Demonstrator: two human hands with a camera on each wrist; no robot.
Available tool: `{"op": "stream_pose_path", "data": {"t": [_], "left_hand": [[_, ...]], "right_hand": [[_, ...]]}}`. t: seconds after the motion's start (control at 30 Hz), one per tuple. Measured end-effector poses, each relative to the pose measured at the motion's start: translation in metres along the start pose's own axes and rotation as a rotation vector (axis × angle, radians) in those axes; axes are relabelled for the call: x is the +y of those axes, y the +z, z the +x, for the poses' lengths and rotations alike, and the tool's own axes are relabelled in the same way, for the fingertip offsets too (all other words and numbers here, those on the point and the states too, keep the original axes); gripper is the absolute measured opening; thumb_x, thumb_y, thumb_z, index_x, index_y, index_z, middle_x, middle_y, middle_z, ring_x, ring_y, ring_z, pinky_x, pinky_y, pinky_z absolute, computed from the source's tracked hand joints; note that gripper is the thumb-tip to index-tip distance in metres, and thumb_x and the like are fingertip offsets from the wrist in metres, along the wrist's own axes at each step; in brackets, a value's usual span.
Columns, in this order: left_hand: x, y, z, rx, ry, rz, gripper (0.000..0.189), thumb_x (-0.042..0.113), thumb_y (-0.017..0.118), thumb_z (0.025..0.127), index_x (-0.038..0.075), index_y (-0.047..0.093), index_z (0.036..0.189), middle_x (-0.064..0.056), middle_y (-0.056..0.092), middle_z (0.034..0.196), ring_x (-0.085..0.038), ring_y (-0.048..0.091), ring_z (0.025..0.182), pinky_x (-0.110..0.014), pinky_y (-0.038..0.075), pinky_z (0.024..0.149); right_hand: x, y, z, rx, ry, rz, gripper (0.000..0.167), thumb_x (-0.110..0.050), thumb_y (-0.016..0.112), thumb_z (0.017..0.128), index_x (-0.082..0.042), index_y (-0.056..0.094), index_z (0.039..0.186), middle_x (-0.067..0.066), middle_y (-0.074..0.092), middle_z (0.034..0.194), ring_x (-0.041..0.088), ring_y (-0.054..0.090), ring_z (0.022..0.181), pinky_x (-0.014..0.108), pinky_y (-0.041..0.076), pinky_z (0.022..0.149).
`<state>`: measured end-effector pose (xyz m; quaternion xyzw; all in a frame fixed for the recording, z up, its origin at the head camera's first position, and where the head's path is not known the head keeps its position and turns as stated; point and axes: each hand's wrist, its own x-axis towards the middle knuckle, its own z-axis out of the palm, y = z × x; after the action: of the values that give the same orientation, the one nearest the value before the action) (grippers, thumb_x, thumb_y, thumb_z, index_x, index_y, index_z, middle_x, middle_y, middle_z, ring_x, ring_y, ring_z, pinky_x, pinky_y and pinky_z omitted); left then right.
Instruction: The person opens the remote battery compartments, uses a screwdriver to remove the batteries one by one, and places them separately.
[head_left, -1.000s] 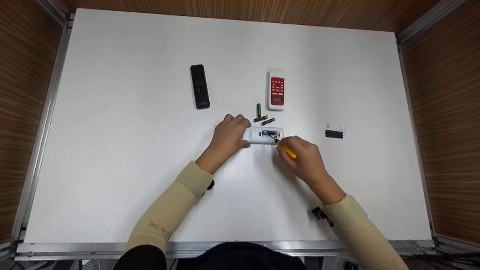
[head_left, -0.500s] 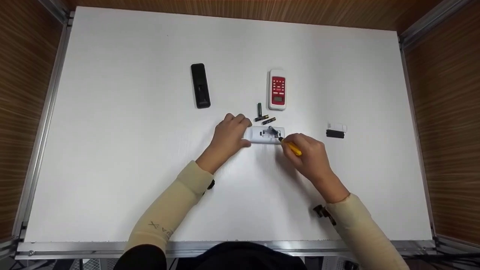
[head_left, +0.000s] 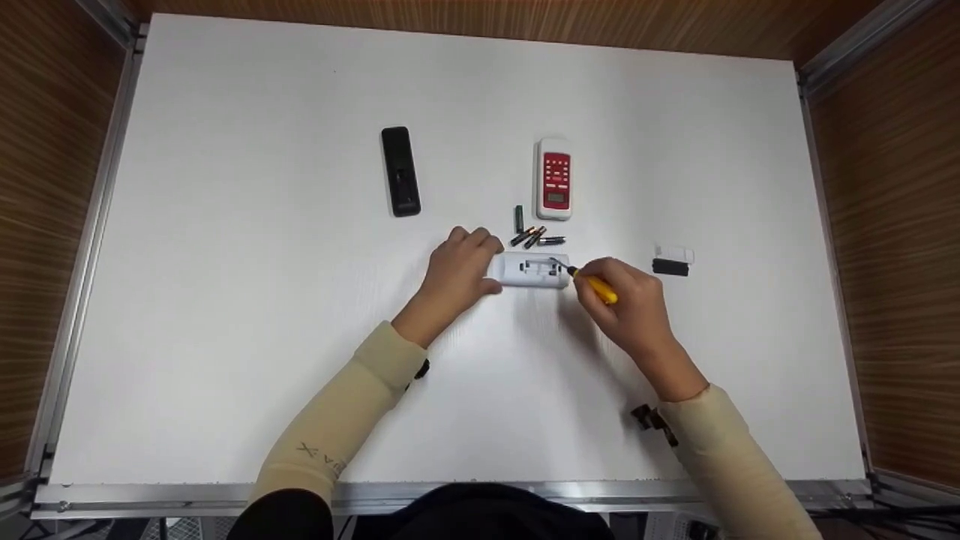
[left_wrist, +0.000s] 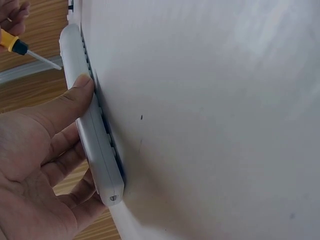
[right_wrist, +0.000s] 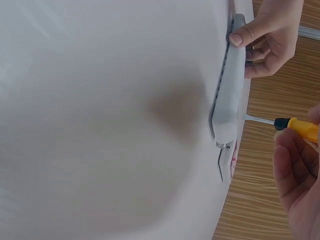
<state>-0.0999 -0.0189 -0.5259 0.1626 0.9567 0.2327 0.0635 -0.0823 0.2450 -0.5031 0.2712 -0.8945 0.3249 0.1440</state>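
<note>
A white remote control [head_left: 513, 271] lies back side up on the table, its battery compartment uncovered and without batteries. My left hand [head_left: 459, 271] grips its left end, thumb along the near edge and fingers at the far one, as the left wrist view [left_wrist: 95, 130] also shows. My right hand [head_left: 631, 309] holds a yellow-handled screwdriver [head_left: 598, 288], whose metal tip is over the compartment's right part. Just beyond the remote lie several loose batteries: an upright-lying green one [head_left: 519, 219], two crossing dark ones [head_left: 523, 236], and a sideways one [head_left: 552, 241] nearest the remote.
A black remote [head_left: 401, 172] lies farther back on the left. Beyond the batteries is a white remote with a red face [head_left: 556, 180]. To the right, a black battery cover [head_left: 670, 268] lies against a white cover [head_left: 675, 253]. Wood-grain panels [head_left: 892, 225] enclose the table.
A battery has come out of the white remote's compartment and lies among the others, which have shifted. My right hand has drawn right and slightly away with the screwdriver; my left has stayed.
</note>
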Motion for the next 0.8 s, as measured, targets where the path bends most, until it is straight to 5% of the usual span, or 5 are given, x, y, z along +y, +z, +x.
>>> {"op": "stream_pose_path", "data": {"t": [0.6, 0.8], "left_hand": [[-0.0002, 0.0014, -0.0016, 0.006, 0.014, 0.013, 0.052, 0.031, 0.085, 0.079, 0.01, 0.063, 0.121, -0.006, 0.063, 0.115, -0.028, 0.054, 0.102, -0.041, 0.051, 0.083], [-0.0003, 0.003, 0.0001, -0.013, 0.033, 0.054, 0.063, 0.036, 0.083, 0.079, 0.014, 0.058, 0.133, -0.008, 0.059, 0.117, -0.029, 0.051, 0.104, -0.043, 0.048, 0.086]], "right_hand": [[0.0034, -0.0049, -0.0036, 0.008, 0.071, -0.006, 0.009, -0.015, 0.071, 0.089, -0.007, 0.067, 0.091, 0.004, 0.073, 0.085, 0.012, 0.058, 0.064, 0.029, 0.052, 0.058], [0.0059, -0.0066, -0.0051, 0.018, 0.083, 0.001, 0.008, -0.015, 0.071, 0.089, -0.008, 0.068, 0.091, 0.003, 0.072, 0.084, 0.011, 0.057, 0.063, 0.024, 0.047, 0.057]]}}
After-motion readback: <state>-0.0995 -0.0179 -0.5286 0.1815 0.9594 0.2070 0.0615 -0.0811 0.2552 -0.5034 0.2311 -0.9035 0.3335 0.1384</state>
